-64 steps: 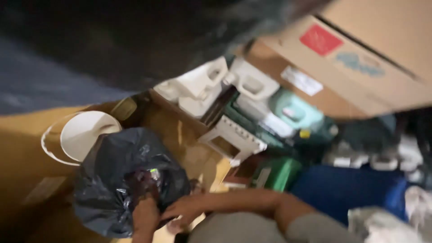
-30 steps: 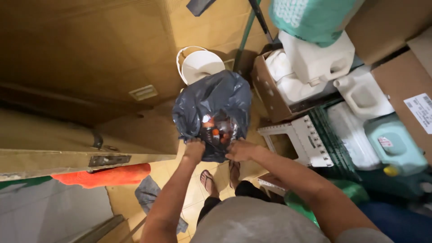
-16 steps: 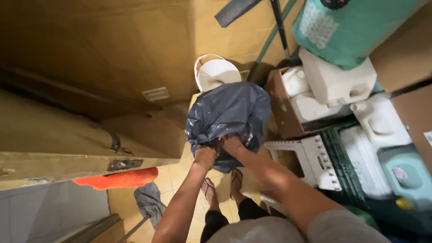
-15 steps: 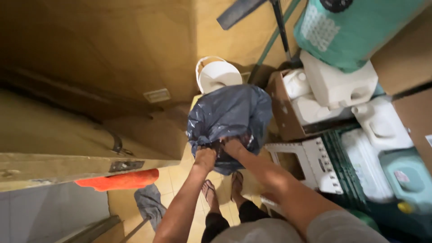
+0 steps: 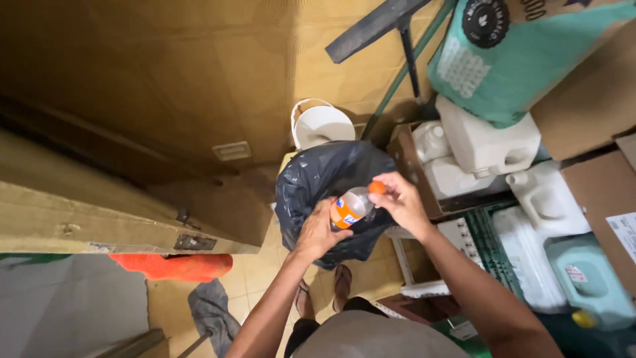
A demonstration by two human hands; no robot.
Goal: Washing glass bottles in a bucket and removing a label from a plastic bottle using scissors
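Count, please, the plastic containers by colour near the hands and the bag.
White plastic jerrycans: 4
Teal plastic jerrycans: 1
White round plastic bucket: 1
Clear plastic bottle with orange cap, held by left hand and right hand: 1
Total: 7

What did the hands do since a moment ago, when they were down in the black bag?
Both hands came up out of the black bag. The left hand now holds a small plastic bottle, and the right hand pinches its orange cap. The bag, white bucket and white jugs stayed put.
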